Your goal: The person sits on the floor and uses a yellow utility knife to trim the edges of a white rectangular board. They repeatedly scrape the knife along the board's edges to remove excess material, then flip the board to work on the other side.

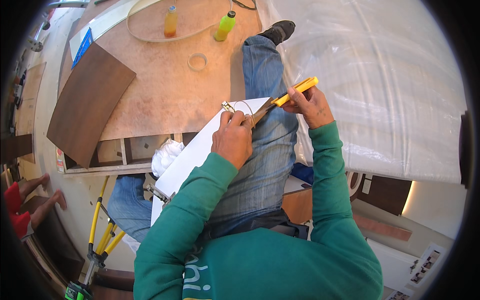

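A white panel with a brown edge lies aslant across my lap, on the jeans. Two metal cabinet hinges are fitted to it, one near its upper end and one lower down. My left hand pinches a thin strip that curls up at the panel's upper end. In my right hand is a yellow utility knife, its front end at the brown edge near the panel's upper corner. The fingertips of my left hand are partly hidden.
On the plywood surface are a tape roll, two bottles, a coiled strip and a brown board. Plastic sheeting covers the right side. White cloth lies beside the panel. A yellow-legged tripod and another person's arms are at left.
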`<state>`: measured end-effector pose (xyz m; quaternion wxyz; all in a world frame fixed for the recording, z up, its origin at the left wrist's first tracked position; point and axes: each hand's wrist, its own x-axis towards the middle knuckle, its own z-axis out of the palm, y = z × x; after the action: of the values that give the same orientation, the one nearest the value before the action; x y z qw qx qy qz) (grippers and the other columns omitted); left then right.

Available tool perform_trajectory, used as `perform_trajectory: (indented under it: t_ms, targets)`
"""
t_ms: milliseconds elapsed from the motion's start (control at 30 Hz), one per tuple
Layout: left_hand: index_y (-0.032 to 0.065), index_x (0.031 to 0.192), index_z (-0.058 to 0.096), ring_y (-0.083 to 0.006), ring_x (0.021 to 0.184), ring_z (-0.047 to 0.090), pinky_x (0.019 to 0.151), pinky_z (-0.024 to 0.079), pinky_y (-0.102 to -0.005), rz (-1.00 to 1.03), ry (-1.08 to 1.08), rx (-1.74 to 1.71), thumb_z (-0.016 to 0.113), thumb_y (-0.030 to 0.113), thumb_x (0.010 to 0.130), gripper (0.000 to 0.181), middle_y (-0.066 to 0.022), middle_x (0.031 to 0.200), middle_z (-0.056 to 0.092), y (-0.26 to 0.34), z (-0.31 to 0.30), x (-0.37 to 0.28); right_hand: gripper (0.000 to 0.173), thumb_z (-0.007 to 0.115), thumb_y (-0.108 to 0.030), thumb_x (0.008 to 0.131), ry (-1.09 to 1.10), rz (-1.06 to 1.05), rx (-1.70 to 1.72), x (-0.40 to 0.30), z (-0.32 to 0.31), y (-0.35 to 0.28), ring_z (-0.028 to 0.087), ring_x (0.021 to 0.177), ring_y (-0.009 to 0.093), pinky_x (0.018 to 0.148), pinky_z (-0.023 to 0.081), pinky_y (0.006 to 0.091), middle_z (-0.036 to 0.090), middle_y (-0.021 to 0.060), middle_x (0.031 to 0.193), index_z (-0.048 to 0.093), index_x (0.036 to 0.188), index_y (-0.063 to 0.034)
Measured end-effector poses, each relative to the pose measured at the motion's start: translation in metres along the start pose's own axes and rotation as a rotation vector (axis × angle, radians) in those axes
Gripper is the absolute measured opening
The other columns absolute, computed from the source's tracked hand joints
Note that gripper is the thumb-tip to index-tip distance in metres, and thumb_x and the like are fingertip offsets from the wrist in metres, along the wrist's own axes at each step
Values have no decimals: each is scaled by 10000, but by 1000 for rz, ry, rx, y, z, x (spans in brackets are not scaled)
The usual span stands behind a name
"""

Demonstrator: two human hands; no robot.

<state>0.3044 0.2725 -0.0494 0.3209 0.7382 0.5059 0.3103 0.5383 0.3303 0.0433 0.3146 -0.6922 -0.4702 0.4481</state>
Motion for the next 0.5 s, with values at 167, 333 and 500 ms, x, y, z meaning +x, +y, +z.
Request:
perform_trajectory:
  t_ms: [167,333,500]
  targets:
    - [-20,1192,797,-359,1154,629,847,615,-487,3,-3,52,729,86,968,257,-127,1150,673,1,2,1,566,786,-366,1035,-39,39,52,15,-4,16,803,956,271,888,684,350,746,239,1106,615,1230,138]
    - [5,1216,799,-353,1182,622,862,615,-504,-49,-45,58,745,97,954,283,-112,1172,672,6,3,1,588,785,-368,1037,-77,55,94,15,-13,23,802,968,268,896,683,347,751,241,1131,605,1265,144]
    - [29,1248,794,-338,1206,616,871,616,-504,-37,-24,73,783,126,930,332,-96,1173,665,7,0,1,557,780,-372,1045,-84,54,56,4,-15,11,794,992,248,906,686,347,740,183,1092,633,1292,105]
